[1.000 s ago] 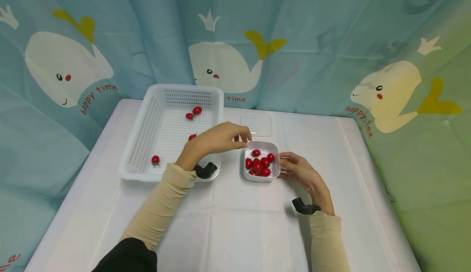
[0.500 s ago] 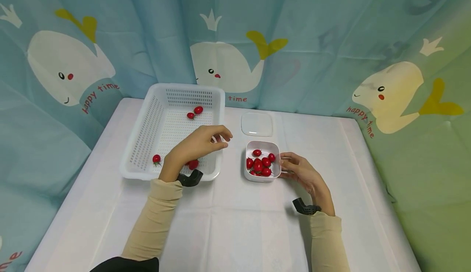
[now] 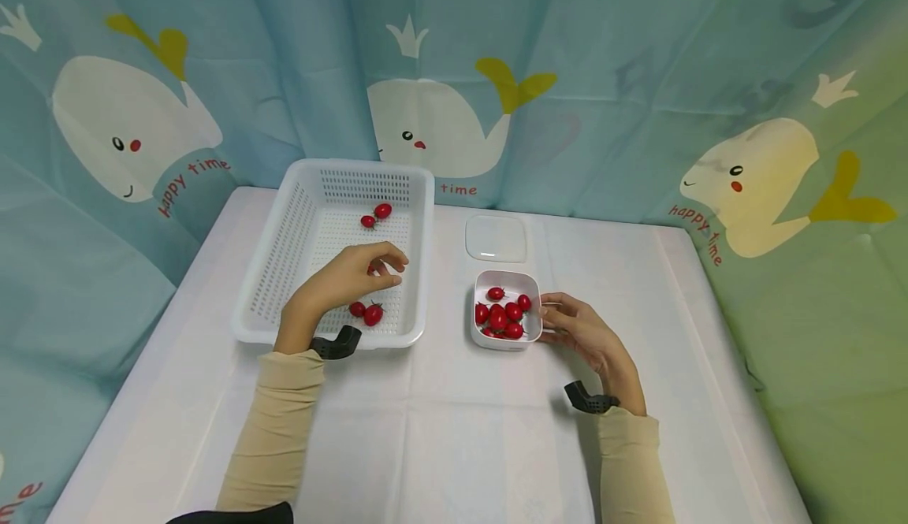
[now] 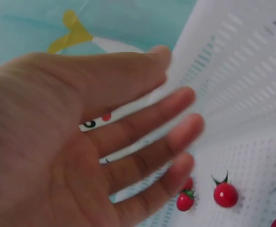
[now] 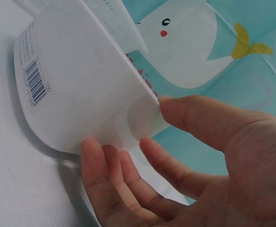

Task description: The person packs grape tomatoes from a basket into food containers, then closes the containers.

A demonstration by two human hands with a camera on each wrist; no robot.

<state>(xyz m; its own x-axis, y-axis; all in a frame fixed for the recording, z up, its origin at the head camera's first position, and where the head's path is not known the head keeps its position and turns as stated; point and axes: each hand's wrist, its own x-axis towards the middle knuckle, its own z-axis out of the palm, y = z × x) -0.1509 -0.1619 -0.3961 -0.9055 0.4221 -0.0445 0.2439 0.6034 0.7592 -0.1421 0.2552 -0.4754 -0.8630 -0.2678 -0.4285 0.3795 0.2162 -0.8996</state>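
Observation:
My left hand (image 3: 351, 276) hovers over the white slotted basket (image 3: 280, 260), its fingers loosely bent and nothing between them. Behind its fingertips in the left wrist view are cherry tomatoes (image 4: 226, 195) with green stems. Two more tomatoes (image 3: 373, 314) lie on the basket floor below the hand, and a pair sits near the back wall. On the right, my right hand (image 3: 589, 335) holds the side of a small white plastic box (image 3: 507, 345), thumb at the rim and fingers against the outer wall (image 5: 76, 85). Several cherry tomatoes (image 3: 498, 318) fill the box floor.
A clear lid (image 3: 496, 239) lies flat behind the box. White cloth (image 3: 454, 445) covers the table. A blue-green curtain with whale prints (image 3: 433, 126) hangs right at the table's back edge and along the sides.
My left hand has moved left from beside the box's rim to over the basket, uncovering tomatoes near the basket's front. My right hand and the box have stayed in place.

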